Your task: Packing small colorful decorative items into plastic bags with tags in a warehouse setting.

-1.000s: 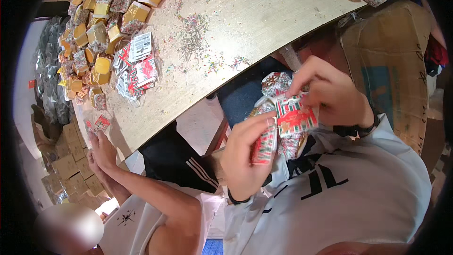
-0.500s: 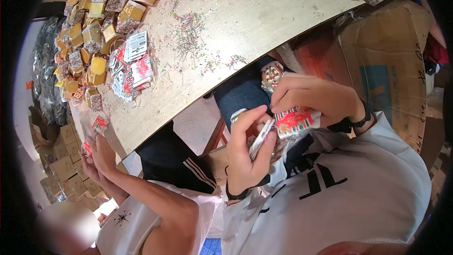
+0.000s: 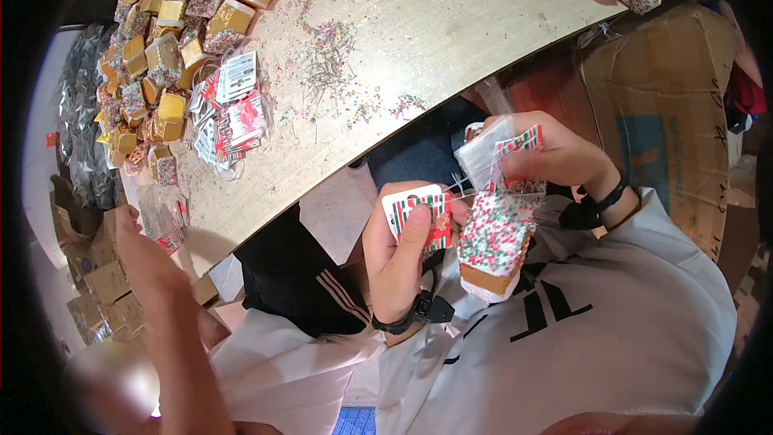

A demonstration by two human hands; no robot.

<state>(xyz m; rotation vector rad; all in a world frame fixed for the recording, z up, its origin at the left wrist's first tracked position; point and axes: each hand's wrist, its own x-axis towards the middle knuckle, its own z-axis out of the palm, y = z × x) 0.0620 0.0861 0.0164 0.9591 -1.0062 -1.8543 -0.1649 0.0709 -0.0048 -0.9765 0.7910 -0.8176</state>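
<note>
Below the wooden desk point(image 3: 451, 24), the left hand point(image 3: 400, 262) pinches a red-and-green striped card point(image 3: 419, 217) — fingers clamped — while the right hand point(image 3: 555, 153) grips a clear-wrapped, sprinkle-covered block point(image 3: 495, 238), fingers closed on its wrapper.

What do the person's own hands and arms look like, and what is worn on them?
Both hands are bare, with no gloves. The left hand has a black band with a small black clasp or buckle at the wrist. The right hand has a thin black band on its wrist. The forearms are uncovered; the white T-shirt with black markings has short sleeves.
</note>
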